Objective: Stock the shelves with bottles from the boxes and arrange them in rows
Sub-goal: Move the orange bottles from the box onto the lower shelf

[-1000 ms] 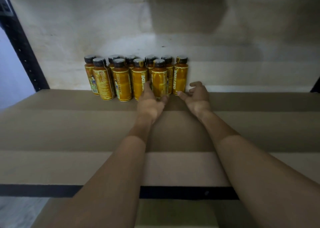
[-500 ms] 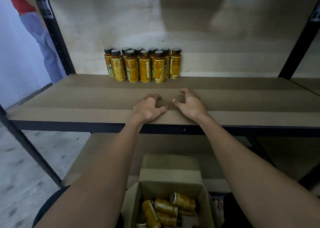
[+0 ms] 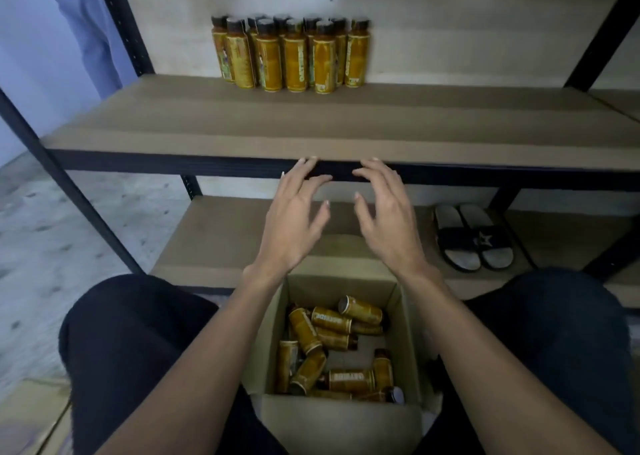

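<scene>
My left hand (image 3: 294, 222) and right hand (image 3: 389, 219) hover with loose, empty grips above the box (image 3: 341, 416) of bottles (image 3: 332, 347).

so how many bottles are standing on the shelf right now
10 bottles: four in the front row, six in the row behind, on the upper shelf, left of centre. Others could be hidden behind.

Black metal rack (image 3: 130, 35) standing before pale beige back wall (image 3: 467, 21). Brown board shelf (image 3: 346, 122) running across the rack's full width. Lower board shelf (image 3: 214, 240) carrying pair of black slide sandals (image 3: 472, 238) at right. Grey speckled floor (image 3: 79, 219) stretching away left. Pale bluish wall (image 3: 24, 66) closing left side, blue fabric (image 3: 86, 14) showing beside rack post. Soft, dim light falling evenly.
</scene>
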